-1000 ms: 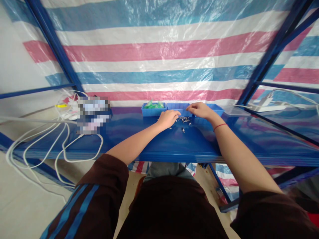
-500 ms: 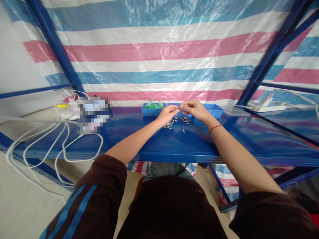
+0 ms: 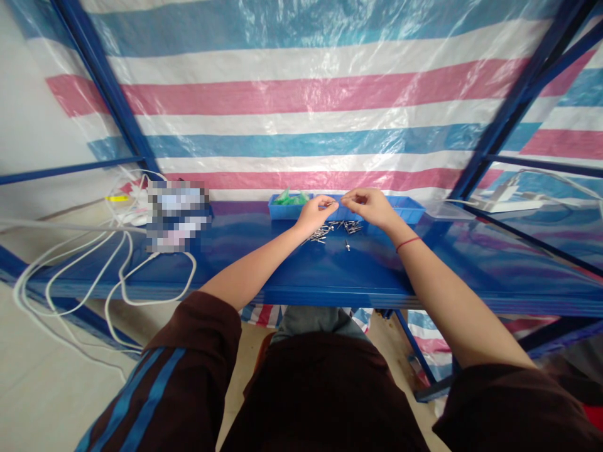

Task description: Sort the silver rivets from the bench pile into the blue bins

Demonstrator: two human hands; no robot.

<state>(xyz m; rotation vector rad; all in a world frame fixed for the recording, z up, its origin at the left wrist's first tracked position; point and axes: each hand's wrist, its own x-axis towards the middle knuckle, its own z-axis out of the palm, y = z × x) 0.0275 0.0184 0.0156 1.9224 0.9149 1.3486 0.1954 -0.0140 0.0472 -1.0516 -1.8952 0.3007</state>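
Note:
My left hand (image 3: 316, 213) is closed in a pinch above the blue bench, on something too small to make out. Close by on its right, my right hand (image 3: 368, 206) is also pinched, its fingertips a little apart from the left ones; what they hold, if anything, I cannot make out. Below both hands lies a loose pile of small metal screw-like pieces (image 3: 351, 227), with more pieces (image 3: 320, 235) beside my left wrist. One single metal piece (image 3: 347, 245) lies apart, nearer the front edge.
Behind my hands stands a blue divided tray (image 3: 411, 211), with green pieces (image 3: 291, 198) in its left compartment. White cables (image 3: 123, 263) spread over the bench's left side beside a blurred-out object (image 3: 178, 216). A white power strip (image 3: 506, 196) is at right.
My fingertips have drawn slightly apart from each other. The tray, the metal pieces and both forearms look nearly unchanged.

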